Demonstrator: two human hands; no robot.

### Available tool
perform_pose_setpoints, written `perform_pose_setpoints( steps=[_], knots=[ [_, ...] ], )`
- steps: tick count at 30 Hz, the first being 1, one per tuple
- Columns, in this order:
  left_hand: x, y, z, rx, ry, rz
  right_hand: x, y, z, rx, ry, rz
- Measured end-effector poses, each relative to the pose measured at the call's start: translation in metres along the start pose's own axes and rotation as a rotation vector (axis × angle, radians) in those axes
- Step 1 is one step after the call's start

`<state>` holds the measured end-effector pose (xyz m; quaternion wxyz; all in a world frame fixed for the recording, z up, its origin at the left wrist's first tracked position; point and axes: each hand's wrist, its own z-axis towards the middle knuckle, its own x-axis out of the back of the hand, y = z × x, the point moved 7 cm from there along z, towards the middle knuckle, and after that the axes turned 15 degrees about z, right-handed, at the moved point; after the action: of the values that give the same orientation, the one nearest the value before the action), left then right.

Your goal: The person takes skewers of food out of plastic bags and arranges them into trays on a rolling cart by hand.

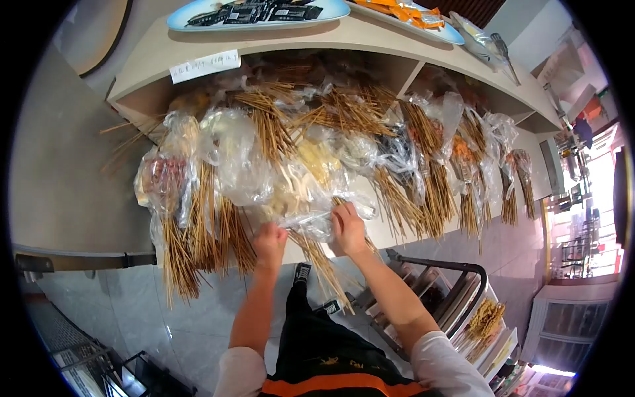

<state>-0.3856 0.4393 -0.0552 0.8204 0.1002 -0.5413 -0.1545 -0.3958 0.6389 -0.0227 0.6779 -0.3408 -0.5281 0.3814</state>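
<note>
Both hands work at a clear plastic bag (311,225) at the front edge of the counter, with pale skewered food (294,188) inside and bamboo sticks (324,268) hanging out below. My left hand (270,243) is closed in a fist at the bag's left side, pinching the plastic. At the right side, my right hand (348,228) has its fingers curled on the bag's bunched plastic. A bag of yellow skewered food (319,161) lies just behind. Left of it rests a puffed clear bag of whitish food (231,152).
Bagged skewers with reddish food (165,175) lie at the left, and more bundles of sticks (433,192) at the right. Above the shelf stand a plate (258,25) of black packets and another with orange packets (413,13). A wheeled cart (456,311) stands right of my legs.
</note>
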Motion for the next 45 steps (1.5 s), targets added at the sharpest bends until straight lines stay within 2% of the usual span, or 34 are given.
perform_pose_setpoints(
  steps=[3,5,7,8,12,14,15,17,20,24,26,27,29,30,32,33,35,36,37,38,39,41,42,43,44,45],
  knots=[
    [0.006,-0.004,0.012,0.048,0.026,0.11,-0.002,-0.005,-0.002,0.05,0.041,-0.022],
    [0.035,0.014,0.025,0.04,0.207,0.125,0.0,-0.021,-0.004,0.1,0.068,-0.019],
    [0.033,0.021,0.026,-0.038,0.151,0.156,-0.018,-0.045,-0.01,0.289,-0.165,-0.019],
    [0.029,0.028,0.026,-0.117,0.094,0.186,-0.022,-0.051,-0.01,0.335,-0.171,-0.028],
    [0.026,0.026,0.022,-0.122,0.073,0.149,-0.038,-0.034,-0.009,0.327,-0.205,-0.14],
    [0.015,0.004,0.017,0.127,-0.046,-0.049,-0.027,-0.016,0.0,0.094,-0.06,-0.006],
    [0.011,0.003,0.015,0.123,-0.049,-0.052,-0.028,-0.016,0.0,0.09,-0.056,-0.008],
    [0.015,0.001,0.012,0.163,0.119,-0.145,-0.021,-0.016,-0.001,0.094,0.066,-0.01],
    [0.015,-0.002,0.014,0.108,0.063,-0.057,-0.014,-0.005,-0.003,0.098,0.163,0.038],
    [0.03,0.013,0.021,0.006,0.084,0.106,-0.016,0.001,-0.009,-0.025,0.08,0.07],
    [0.04,0.03,0.025,-0.082,-0.013,0.342,-0.018,0.006,-0.013,-0.224,0.113,0.759],
    [0.038,0.029,0.024,-0.085,-0.012,0.342,-0.014,0.006,-0.014,-0.223,0.115,0.759],
    [0.031,0.035,0.018,-0.201,-0.007,0.235,-0.017,-0.001,-0.017,-0.145,-0.174,0.487],
    [0.028,0.035,0.018,-0.206,-0.006,0.232,-0.017,0.001,-0.015,-0.144,-0.169,0.485],
    [0.022,0.021,0.021,-0.061,-0.007,0.046,-0.021,-0.022,-0.013,0.362,-0.204,0.089],
    [0.013,0.01,0.02,-0.064,-0.008,0.048,-0.022,-0.014,-0.012,0.362,-0.201,0.091],
    [0.02,-0.021,0.025,0.08,0.173,0.031,-0.008,0.045,-0.005,-0.314,0.048,0.393],
    [0.026,-0.02,0.026,0.074,0.175,0.032,-0.006,0.061,-0.009,-0.553,0.088,0.605],
    [0.008,-0.052,0.014,0.586,-0.052,-0.528,-0.008,0.068,-0.011,-0.553,0.094,0.607],
    [-0.017,-0.051,-0.01,1.091,-0.3,-1.087,-0.011,0.071,-0.014,-0.566,0.165,0.774],
    [-0.02,-0.051,-0.016,1.09,-0.303,-1.088,-0.012,0.075,-0.018,-0.577,0.237,0.939],
    [-0.015,-0.042,-0.024,0.731,-0.31,-0.917,-0.008,0.064,-0.035,-0.527,0.307,0.91],
    [-0.006,-0.029,-0.032,0.729,-0.306,-0.916,0.001,0.056,-0.046,-0.504,0.447,0.905],
    [0.018,-0.008,-0.037,0.661,-0.215,-0.813,0.006,0.053,-0.059,-0.48,0.584,0.898],
    [0.035,0.007,-0.043,0.596,-0.128,-0.707,0.004,0.055,-0.076,-0.482,0.58,0.902],
    [0.028,0.01,-0.056,0.598,-0.13,-0.703,-0.008,0.059,-0.095,-0.6,0.395,0.846]
  ],
)
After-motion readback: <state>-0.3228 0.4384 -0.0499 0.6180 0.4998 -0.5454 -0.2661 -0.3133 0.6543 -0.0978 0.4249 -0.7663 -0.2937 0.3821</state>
